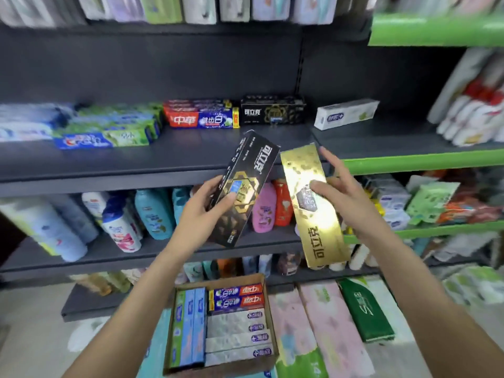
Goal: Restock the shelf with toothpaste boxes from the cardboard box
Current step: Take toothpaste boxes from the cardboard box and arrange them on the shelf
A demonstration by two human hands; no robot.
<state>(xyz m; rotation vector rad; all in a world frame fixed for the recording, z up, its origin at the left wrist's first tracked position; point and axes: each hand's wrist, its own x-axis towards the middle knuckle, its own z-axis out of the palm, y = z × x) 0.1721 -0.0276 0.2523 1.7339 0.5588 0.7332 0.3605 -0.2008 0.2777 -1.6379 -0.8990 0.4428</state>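
A person's left hand grips a black toothpaste box while the right hand pinches a gold box, both held tilted in front of the dark shelf. On that shelf lie green, red-blue, black and white toothpaste boxes. Below, between the forearms, the open cardboard box holds more toothpaste boxes lying flat.
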